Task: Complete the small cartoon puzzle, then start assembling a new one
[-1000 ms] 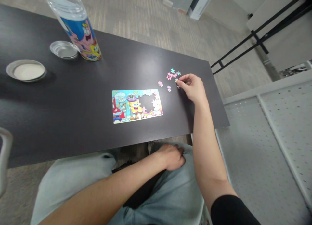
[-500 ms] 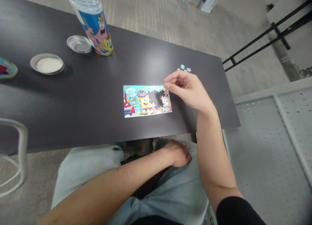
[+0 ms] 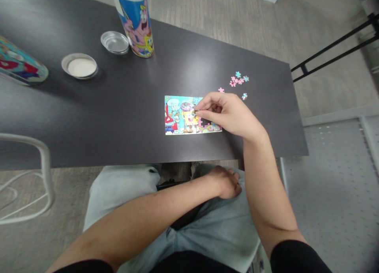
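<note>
A partly assembled cartoon jigsaw puzzle (image 3: 177, 125) lies flat on the dark table. Its right-hand half has a gap through which the tabletop shows. Above that gap is my right hand (image 3: 227, 113), thumb and fingertips pinched on a small puzzle piece at the edge of the yellow character; the fingers mostly cover the piece. My hand also hides the puzzle's upper right corner. My left hand (image 3: 227, 183) rests on my thigh below the table edge, fingers curled in and nothing seen in them.
Several loose puzzle pieces (image 3: 237, 81) lie right of the puzzle, with a pink piece (image 3: 221, 90) close behind my right hand. A cartoon-printed clear canister (image 3: 137, 28) stands at the back left, near two round lids (image 3: 115, 42). Another printed canister (image 3: 22, 64) lies at far left.
My right hand has moved from the puzzle's upper right edge leftward and down over the gap. My left hand stays on my thigh. The whole view has shifted, bringing more loose pieces into sight.
</note>
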`<state>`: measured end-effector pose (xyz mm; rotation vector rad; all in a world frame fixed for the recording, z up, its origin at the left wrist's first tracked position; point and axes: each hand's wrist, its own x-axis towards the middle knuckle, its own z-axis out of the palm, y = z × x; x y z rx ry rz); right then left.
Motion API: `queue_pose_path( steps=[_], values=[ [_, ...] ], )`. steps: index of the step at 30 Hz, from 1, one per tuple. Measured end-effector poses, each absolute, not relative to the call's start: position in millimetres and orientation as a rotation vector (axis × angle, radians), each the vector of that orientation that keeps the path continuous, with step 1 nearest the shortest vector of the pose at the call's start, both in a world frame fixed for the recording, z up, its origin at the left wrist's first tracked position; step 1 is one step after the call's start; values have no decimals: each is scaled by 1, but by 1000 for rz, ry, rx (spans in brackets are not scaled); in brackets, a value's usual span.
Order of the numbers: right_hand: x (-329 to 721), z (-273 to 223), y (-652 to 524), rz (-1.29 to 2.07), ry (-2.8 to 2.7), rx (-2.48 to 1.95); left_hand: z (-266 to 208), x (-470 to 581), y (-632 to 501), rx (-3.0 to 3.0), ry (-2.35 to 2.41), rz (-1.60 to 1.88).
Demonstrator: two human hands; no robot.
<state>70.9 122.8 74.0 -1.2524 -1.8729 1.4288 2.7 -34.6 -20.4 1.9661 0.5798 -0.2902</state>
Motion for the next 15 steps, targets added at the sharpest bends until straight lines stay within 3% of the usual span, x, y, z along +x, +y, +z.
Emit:
queue_pose_path(
  steps=[15],
  values=[
    [71,71,124,1188,-2014,-1283,-31,5,-36,1871,585,-250]
  ],
)
